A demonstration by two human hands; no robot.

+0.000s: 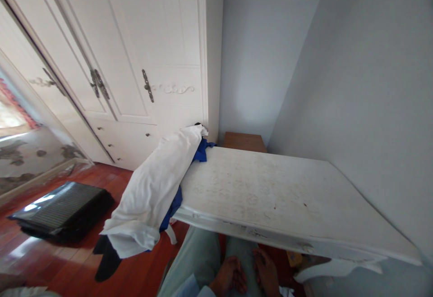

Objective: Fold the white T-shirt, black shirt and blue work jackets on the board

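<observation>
Low in the view, my left hand (231,275) rests palm up above my lap, its fingers loosely bent and nothing visible in it. My right hand (266,271) lies just beside it, apart from it, also loosely curled with no object showing. Both are below the front edge of a worn white table (264,189). A white cloth (152,184) is draped long over the table's left end and hangs past it. Blue fabric (173,207) peeks out from under the cloth, and a dark piece (108,258) sticks out at its near end.
A white wardrobe (162,40) with ornate handles stands behind on the left. On the red wooden floor (135,283) lies a black, shiny, plastic-wrapped package (64,209). A brown wooden box-like piece (245,141) sits behind the table, and a grey wall (365,85) borders its right side.
</observation>
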